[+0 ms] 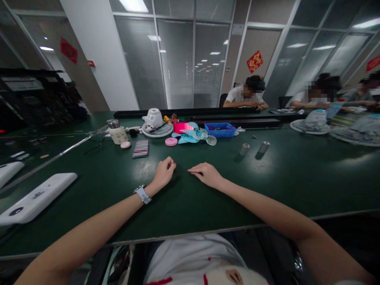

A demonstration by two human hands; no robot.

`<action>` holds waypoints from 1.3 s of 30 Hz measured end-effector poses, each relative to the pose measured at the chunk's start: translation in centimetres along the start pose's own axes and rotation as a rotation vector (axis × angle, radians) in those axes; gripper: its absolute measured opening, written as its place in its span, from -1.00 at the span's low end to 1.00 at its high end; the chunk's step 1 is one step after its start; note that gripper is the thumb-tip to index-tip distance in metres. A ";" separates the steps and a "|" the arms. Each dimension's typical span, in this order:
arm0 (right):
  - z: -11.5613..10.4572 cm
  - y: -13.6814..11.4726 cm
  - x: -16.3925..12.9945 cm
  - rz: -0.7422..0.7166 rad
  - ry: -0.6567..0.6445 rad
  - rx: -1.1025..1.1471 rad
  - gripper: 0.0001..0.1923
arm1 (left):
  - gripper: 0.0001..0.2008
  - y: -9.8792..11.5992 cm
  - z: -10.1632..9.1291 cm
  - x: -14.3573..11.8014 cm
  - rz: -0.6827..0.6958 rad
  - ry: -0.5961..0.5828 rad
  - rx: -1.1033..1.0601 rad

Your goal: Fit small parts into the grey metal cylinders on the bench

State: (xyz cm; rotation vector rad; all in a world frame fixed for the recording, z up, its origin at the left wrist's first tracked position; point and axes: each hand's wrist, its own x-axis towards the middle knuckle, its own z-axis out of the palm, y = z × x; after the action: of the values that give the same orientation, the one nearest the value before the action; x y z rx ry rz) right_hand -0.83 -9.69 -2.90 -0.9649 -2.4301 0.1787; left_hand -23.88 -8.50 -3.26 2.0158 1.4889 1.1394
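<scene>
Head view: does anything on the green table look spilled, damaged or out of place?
I see no clear spill or damage. One oddity: light-blue fan blades lie loose between the white fan grille and the blue basket, suggesting a fan in pieces, though it may be deliberate.

Two hands [165,173] [208,174], two metal cylinders [245,149] [264,147]

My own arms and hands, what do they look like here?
Your left forearm and right forearm show no sleeves. A wristwatch with a pale greyish strap circles the left wrist; the right wrist has none. Left hand and right hand are ungloved.
</scene>
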 end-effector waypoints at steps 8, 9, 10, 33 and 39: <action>-8.0 7.7 -2.2 0.368 0.406 -0.483 -0.69 | -0.86 0.1 -0.1 0.0 0.000 -0.028 0.015; -9.0 9.0 -2.9 0.447 0.445 -0.527 -0.69 | -0.86 0.1 -0.1 -0.1 -0.005 -0.031 0.012; -9.8 10.2 -3.6 0.517 0.468 -0.554 -0.69 | -0.87 0.2 -0.1 -0.1 -0.012 -0.033 0.009; -11.1 15.3 -6.4 0.805 0.574 -0.586 -0.65 | -0.90 0.6 0.2 -0.8 0.033 -0.035 -0.003; -11.0 15.1 -6.4 0.821 0.596 -0.542 -0.67 | -0.90 0.4 0.2 -0.6 0.019 -0.056 0.011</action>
State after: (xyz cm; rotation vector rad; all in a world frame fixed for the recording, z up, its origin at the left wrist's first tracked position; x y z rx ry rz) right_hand 17.80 -3.51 -0.63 -1.8916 -1.4446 -0.4526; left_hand -23.56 -9.20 -3.30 2.0562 1.4548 1.0753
